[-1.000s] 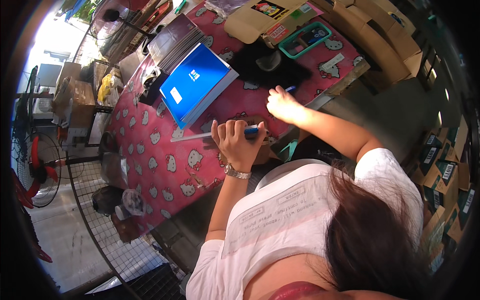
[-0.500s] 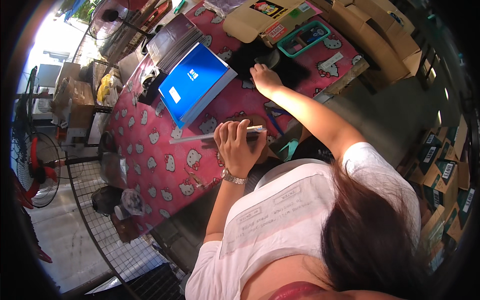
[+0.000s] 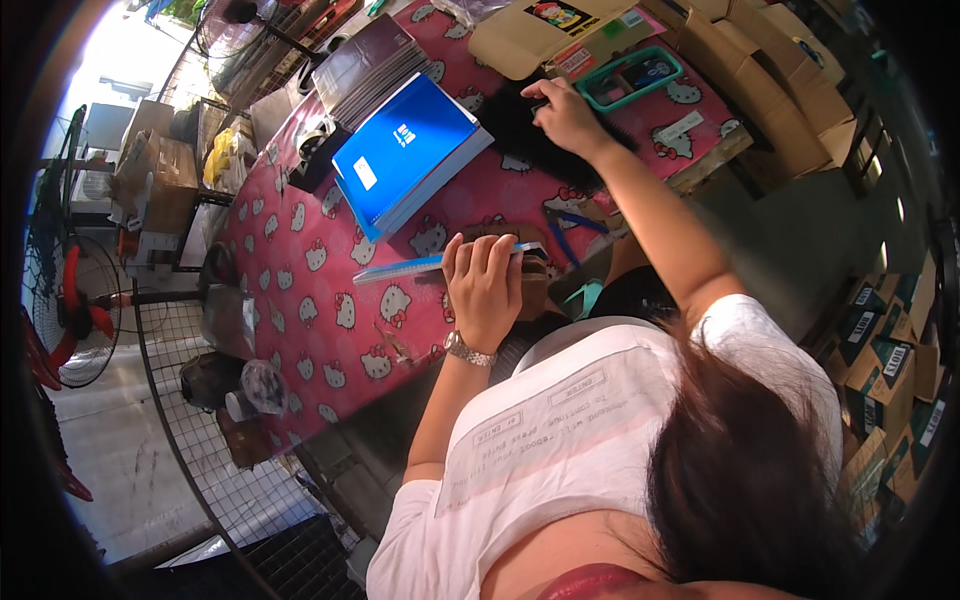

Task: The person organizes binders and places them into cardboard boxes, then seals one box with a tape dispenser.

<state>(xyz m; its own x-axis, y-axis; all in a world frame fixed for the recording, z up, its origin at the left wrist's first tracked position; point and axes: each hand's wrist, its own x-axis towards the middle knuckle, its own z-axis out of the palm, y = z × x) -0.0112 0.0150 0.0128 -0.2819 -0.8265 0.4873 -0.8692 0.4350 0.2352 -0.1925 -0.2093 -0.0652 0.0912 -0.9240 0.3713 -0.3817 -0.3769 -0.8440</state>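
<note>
My left hand [image 3: 483,290], with a metal watch at the wrist, grips a thin blue notebook [image 3: 400,268] held nearly edge-on above the table's front side. Its fingers lie over the upper edge, and the far side of the notebook is hidden. Over a black, fuzzy-edged pile [image 3: 515,125] hovers my right hand [image 3: 568,115], its fingers bent and apart; I make out nothing between them. A stack of blue-covered notebooks [image 3: 405,140] lies left of that pile. Blue-handled pliers [image 3: 572,225] rest on the table between my hands.
A pink patterned cloth covers the table [image 3: 310,340]. A teal basket [image 3: 625,103] with small items and a flattened carton [image 3: 530,45] sit at the back. Grey-covered notebooks [image 3: 370,60] are stacked at back left. Cardboard boxes [image 3: 760,90] stand right; a red-bladed fan [image 3: 80,310] stands left.
My right hand has lifted off the black pile and drawn back toward the teal basket, its fingers spreading. The notebook in my left hand has tipped, showing more blue. The view has shifted slightly.
</note>
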